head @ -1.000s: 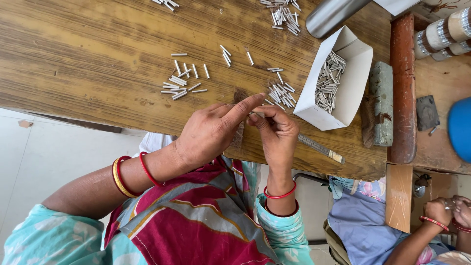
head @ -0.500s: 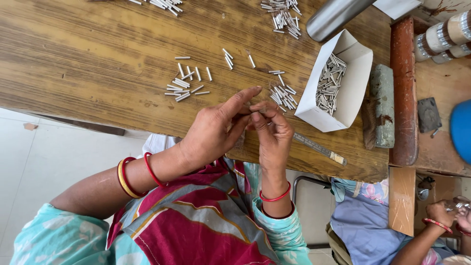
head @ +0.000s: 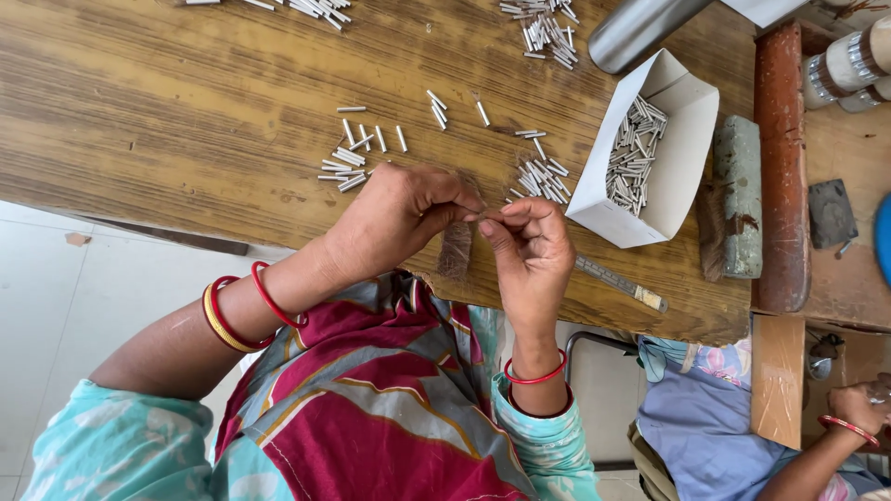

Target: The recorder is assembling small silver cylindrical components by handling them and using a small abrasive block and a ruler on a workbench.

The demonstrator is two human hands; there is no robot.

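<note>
My left hand (head: 399,218) and my right hand (head: 531,249) meet over the near edge of the wooden table (head: 186,111). Their fingertips pinch one small thin metal tube (head: 488,215) between them. My left wrist wears red and yellow bangles, my right a red one. Loose piles of short silver tubes lie just beyond the hands: one pile (head: 348,162) above my left hand, another (head: 543,176) above my right. A dark worn patch (head: 455,249) on the table sits under the hands.
An open white cardboard box (head: 687,121) with many tubes stands to the right. Next to it are a grey-green block (head: 740,195), a flat metal strip (head: 617,283) and a steel cylinder (head: 640,28). More tubes (head: 543,23) lie far off. Another person's hand (head: 858,408) works at the bottom right.
My left hand's fingers, stretched out before, have curled in and closed on the small tube together with my right hand. Both hands have come slightly nearer to me.
</note>
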